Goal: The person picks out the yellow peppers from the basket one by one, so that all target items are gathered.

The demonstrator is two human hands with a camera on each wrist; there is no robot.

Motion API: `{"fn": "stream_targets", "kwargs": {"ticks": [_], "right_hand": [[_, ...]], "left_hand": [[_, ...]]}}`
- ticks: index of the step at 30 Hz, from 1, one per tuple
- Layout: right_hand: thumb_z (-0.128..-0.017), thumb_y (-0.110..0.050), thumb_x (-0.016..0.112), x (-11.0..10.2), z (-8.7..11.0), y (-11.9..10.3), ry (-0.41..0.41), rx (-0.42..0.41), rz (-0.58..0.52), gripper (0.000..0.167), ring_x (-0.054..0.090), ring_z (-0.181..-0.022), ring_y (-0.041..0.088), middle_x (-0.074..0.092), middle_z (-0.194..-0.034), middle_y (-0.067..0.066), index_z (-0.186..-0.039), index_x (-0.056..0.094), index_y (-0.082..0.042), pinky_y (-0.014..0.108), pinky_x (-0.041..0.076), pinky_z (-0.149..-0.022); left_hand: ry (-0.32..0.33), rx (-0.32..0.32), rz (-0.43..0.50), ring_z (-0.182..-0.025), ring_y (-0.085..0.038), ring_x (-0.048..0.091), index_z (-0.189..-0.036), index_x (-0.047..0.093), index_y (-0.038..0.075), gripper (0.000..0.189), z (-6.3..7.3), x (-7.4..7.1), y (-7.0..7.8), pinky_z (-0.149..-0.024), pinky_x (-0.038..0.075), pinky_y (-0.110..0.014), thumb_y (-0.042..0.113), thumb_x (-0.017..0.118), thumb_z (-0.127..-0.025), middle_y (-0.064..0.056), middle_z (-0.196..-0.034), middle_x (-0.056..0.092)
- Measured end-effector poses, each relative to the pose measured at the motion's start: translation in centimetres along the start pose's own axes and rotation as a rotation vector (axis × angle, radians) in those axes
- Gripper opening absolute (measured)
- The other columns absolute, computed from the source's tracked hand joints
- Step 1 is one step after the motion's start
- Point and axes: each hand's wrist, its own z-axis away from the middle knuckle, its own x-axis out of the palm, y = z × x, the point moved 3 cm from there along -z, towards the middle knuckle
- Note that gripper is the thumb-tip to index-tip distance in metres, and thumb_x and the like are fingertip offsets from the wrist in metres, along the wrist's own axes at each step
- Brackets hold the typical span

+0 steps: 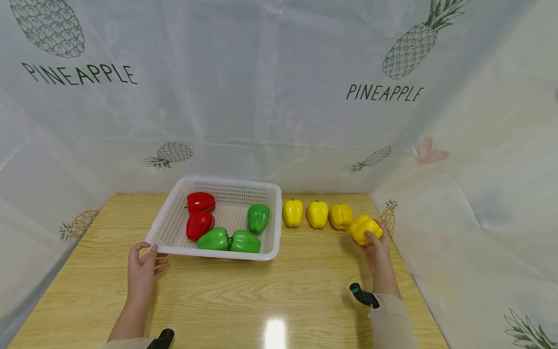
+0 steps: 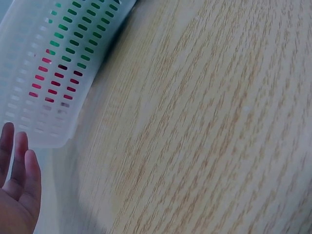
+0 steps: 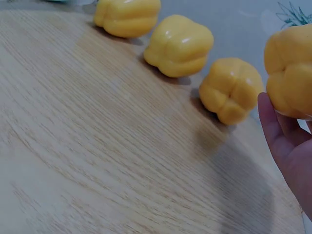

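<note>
My right hand [image 1: 378,246] holds a yellow bell pepper [image 1: 365,230] at the right end of a row of three more yellow peppers [image 1: 317,214]. In the right wrist view the held pepper [image 3: 292,73] is raised off the table, the thumb against its side. My left hand [image 1: 141,266] pinches the front left corner of a white perforated plastic basket [image 1: 209,251]. Inside the basket lie two red peppers [image 1: 200,225] on the left and three green peppers [image 1: 245,241] at the front and right. The left wrist view shows several fingers [image 2: 33,180] extended beside the basket's end.
A wood-grain table [image 1: 244,295] lies under everything. A pale curtain [image 1: 270,97] printed with pineapples hangs behind the table and along its sides. Wrist devices [image 1: 364,296] are worn at both sleeves.
</note>
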Motion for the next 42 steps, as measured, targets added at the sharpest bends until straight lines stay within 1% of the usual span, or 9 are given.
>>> {"fn": "stream_targets", "kwargs": {"ticks": [7, 12, 20, 26, 31, 34, 36, 39, 42], "right_hand": [[-0.093, 0.004, 0.061, -0.5, -0.8, 0.0, 0.09, 0.066, 0.126, 0.074, 0.04, -0.116, 0.016, 0.032, -0.127, -0.004, -0.145, 0.02, -0.027, 0.033, 0.05, -0.089], [-0.091, 0.006, 0.063, -1.1, -1.7, -0.2, 0.119, 0.081, 0.22, 0.086, 0.041, -0.114, 0.015, 0.029, -0.126, -0.004, -0.151, 0.006, -0.021, 0.028, 0.051, -0.083], [-0.086, 0.005, 0.07, -2.1, -3.8, -0.3, 0.186, 0.045, 0.418, 0.09, 0.043, -0.11, 0.013, 0.029, -0.135, 0.002, -0.147, 0.007, -0.019, 0.023, 0.053, -0.076], [-0.087, -0.002, 0.072, -2.4, -4.7, -0.6, 0.199, 0.006, 0.612, 0.093, 0.035, -0.128, 0.026, 0.019, -0.152, 0.014, -0.152, 0.006, -0.014, 0.015, 0.047, -0.074], [-0.088, -0.006, 0.072, -2.3, -5.1, -0.8, 0.216, -0.058, 0.693, 0.091, 0.031, -0.132, 0.032, 0.018, -0.154, 0.015, -0.155, 0.011, -0.014, 0.012, 0.044, -0.073], [-0.088, -0.007, 0.072, -2.3, -5.4, -0.7, 0.231, -0.076, 0.707, 0.089, 0.032, -0.131, 0.032, 0.021, -0.152, 0.016, -0.155, 0.015, -0.017, 0.018, 0.046, -0.081], [-0.089, -0.008, 0.071, -2.3, -5.6, -0.6, 0.24, -0.082, 0.709, 0.088, 0.032, -0.132, 0.033, 0.022, -0.152, 0.017, -0.155, 0.015, -0.019, 0.028, 0.046, -0.09], [-0.088, -0.008, 0.072, -2.4, -5.9, -0.4, 0.263, -0.094, 0.705, 0.086, 0.032, -0.134, 0.036, 0.024, -0.152, 0.02, -0.155, 0.017, -0.016, 0.045, 0.04, -0.102], [-0.088, -0.009, 0.072, -2.7, -6.2, -0.1, 0.284, -0.096, 0.7, 0.085, 0.032, -0.134, 0.036, 0.025, -0.152, 0.022, -0.154, 0.018, -0.013, 0.05, 0.034, -0.106]], "left_hand": [[-0.005, 0.009, 0.0, -0.067, -0.009, 0.067, -0.111, 0.037, 0.024, 0.015, 0.5, 0.2, 0.6, -0.059, 0.054, -0.022, 0.024, 0.05, -0.103, 0.008, -0.075, 0.069], [-0.024, 0.031, -0.001, -0.066, -0.009, 0.067, -0.112, 0.036, 0.021, 0.015, 1.0, 0.3, 1.2, -0.058, 0.054, -0.021, 0.023, 0.049, -0.103, 0.007, -0.075, 0.069], [-0.023, 0.051, -0.013, -0.068, -0.01, 0.068, -0.113, 0.037, 0.025, 0.018, 0.0, -0.1, -0.3, -0.059, 0.054, -0.022, 0.028, 0.051, -0.103, 0.007, -0.078, 0.069], [-0.026, 0.083, -0.017, -0.069, -0.011, 0.068, -0.113, 0.037, 0.026, 0.018, -0.1, -0.2, -0.6, -0.059, 0.054, -0.022, 0.029, 0.051, -0.102, 0.006, -0.08, 0.07], [-0.01, 0.061, -0.016, -0.066, -0.008, 0.067, -0.112, 0.037, 0.026, 0.017, -0.2, -0.1, -0.4, -0.059, 0.054, -0.022, 0.029, 0.051, -0.102, 0.006, -0.078, 0.069], [-0.003, 0.039, -0.004, -0.066, -0.008, 0.066, -0.112, 0.037, 0.026, 0.017, -0.3, -0.1, -0.4, -0.059, 0.054, -0.022, 0.027, 0.051, -0.102, 0.006, -0.078, 0.069], [0.0, 0.032, -0.001, -0.065, -0.008, 0.066, -0.112, 0.037, 0.026, 0.017, -0.3, 0.0, -0.4, -0.058, 0.054, -0.022, 0.026, 0.051, -0.102, 0.006, -0.077, 0.069], [0.003, 0.027, 0.003, -0.065, -0.007, 0.066, -0.112, 0.037, 0.026, 0.017, -0.3, 0.0, -0.3, -0.058, 0.054, -0.021, 0.025, 0.051, -0.102, 0.007, -0.076, 0.069], [0.007, 0.03, -0.001, -0.065, -0.008, 0.066, -0.112, 0.037, 0.026, 0.017, -0.2, 0.0, -0.3, -0.058, 0.054, -0.022, 0.026, 0.052, -0.102, 0.007, -0.077, 0.069]]}}
